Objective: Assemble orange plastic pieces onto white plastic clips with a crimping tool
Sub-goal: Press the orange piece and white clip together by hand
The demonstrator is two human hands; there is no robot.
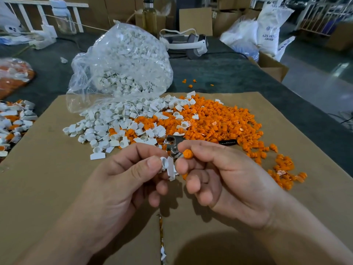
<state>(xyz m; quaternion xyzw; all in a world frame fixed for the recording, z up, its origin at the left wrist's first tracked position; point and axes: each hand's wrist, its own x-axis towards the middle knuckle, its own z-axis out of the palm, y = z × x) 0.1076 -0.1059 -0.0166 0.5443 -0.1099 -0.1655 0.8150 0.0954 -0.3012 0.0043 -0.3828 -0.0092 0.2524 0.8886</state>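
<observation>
Our left hand (124, 180) pinches a small white plastic clip (169, 168); our right hand (225, 178) pinches a round orange plastic piece (188, 153) at its one o'clock.

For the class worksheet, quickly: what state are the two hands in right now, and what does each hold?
Left hand: closed, pinching a white clip.
Right hand: closed, pinching an orange piece.

A white headset (198, 44) is seen on the dark desk (219, 73); a glass bottle (150, 16) and white sacks (267, 29) are noted behind.
</observation>
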